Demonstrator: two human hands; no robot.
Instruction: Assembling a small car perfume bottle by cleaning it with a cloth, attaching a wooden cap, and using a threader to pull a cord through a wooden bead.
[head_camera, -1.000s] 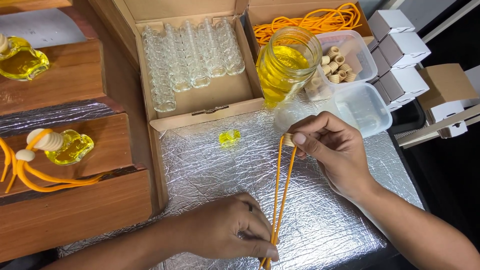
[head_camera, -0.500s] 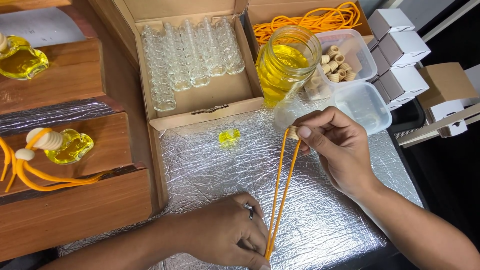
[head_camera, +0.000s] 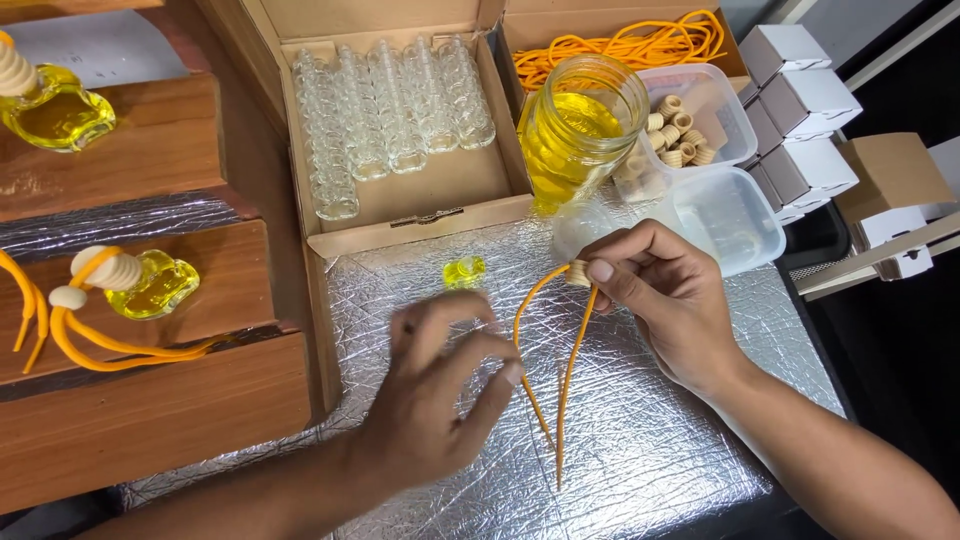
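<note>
My right hand (head_camera: 660, 300) pinches a small wooden bead cap (head_camera: 578, 272) with an orange cord (head_camera: 560, 390) threaded through it; the cord's two ends hang down over the silver foil mat (head_camera: 660, 440). My left hand (head_camera: 440, 385) hovers open just left of the cord, fingers spread and blurred, holding nothing. A small bottle of yellow liquid (head_camera: 464, 271) stands on the mat beyond my left hand.
A cardboard box of empty glass bottles (head_camera: 385, 110) sits behind the mat, beside a jar of yellow liquid (head_camera: 580, 125), a tub of wooden caps (head_camera: 690, 125) and a box of orange cords (head_camera: 620, 45). Finished bottles (head_camera: 140, 285) rest on wooden steps at left. White boxes (head_camera: 800, 100) at right.
My left hand has let go of the cord's lower ends and moved up and left, opening. The cord now hangs slack from my right hand, which has stayed about in place.
</note>
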